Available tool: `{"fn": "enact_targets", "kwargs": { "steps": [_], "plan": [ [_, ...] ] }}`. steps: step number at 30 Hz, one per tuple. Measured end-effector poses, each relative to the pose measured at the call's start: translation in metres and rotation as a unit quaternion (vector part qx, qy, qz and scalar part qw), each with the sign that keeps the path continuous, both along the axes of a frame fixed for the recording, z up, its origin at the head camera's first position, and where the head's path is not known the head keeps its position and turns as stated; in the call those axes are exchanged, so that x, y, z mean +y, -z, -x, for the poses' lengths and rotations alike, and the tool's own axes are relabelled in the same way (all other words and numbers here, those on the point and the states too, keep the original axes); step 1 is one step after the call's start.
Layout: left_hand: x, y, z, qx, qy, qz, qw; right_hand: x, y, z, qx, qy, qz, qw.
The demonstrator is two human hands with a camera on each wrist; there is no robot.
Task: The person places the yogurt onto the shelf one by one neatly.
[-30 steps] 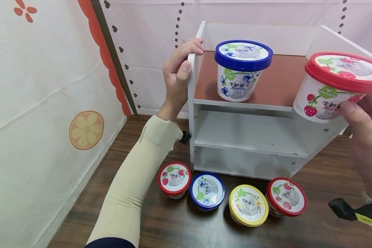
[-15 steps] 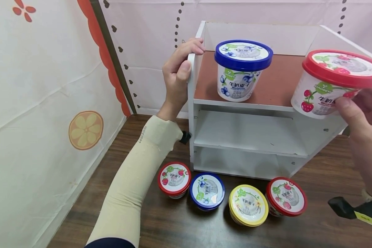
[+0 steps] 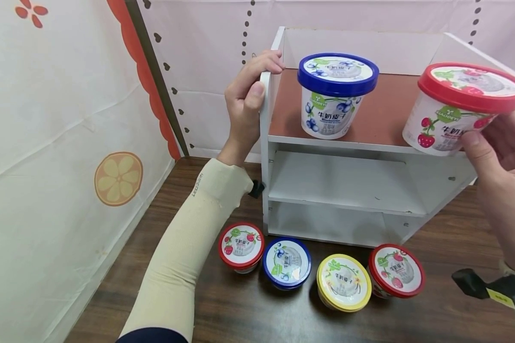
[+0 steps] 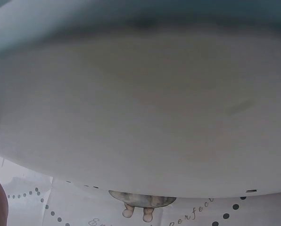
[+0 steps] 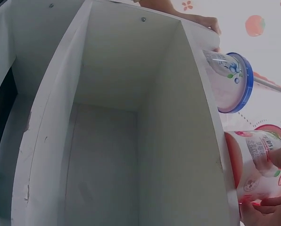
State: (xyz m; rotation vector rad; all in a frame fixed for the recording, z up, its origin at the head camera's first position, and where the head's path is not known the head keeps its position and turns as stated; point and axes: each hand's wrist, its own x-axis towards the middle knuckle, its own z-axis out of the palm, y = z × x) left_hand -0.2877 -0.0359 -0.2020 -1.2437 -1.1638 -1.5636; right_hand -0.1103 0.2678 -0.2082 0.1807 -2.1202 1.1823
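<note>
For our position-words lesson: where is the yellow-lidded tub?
In the head view, the yellow-lidded tub stands on the table right of centre, before the shelf unit, between a blue-lidded tub and a red-lidded tub.

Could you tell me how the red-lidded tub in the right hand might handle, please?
The red-lidded tub seems fairly stiff: it shows no dent near the right hand. Set down, it might tip if pushed high, since it narrows toward its base.
</note>
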Motion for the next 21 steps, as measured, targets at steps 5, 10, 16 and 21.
{"fn": "enact_targets", "kwargs": {
  "steps": [5, 10, 16, 21],
  "plan": [
    [0.0001, 0.0001, -0.0007, -0.003, 0.001, -0.001, 1.0000, -0.0016, -0.0003, 0.0018, 0.008, 0.000, 0.001, 1.0000],
    [0.0011, -0.0009, -0.0012, -0.002, 0.003, -0.001, 1.0000, -0.0014, 0.0002, 0.0036, 0.010, 0.007, -0.010, 0.9999],
    [0.0012, -0.0014, -0.0010, -0.004, 0.005, -0.002, 1.0000, -0.0020, -0.0021, 0.0061, -0.001, 0.006, -0.026, 0.9997],
    [0.0023, -0.0003, 0.0013, -0.003, 0.011, -0.008, 0.9999, -0.0020, -0.0052, 0.0094, -0.015, -0.001, -0.036, 0.9992]
  ]
}}
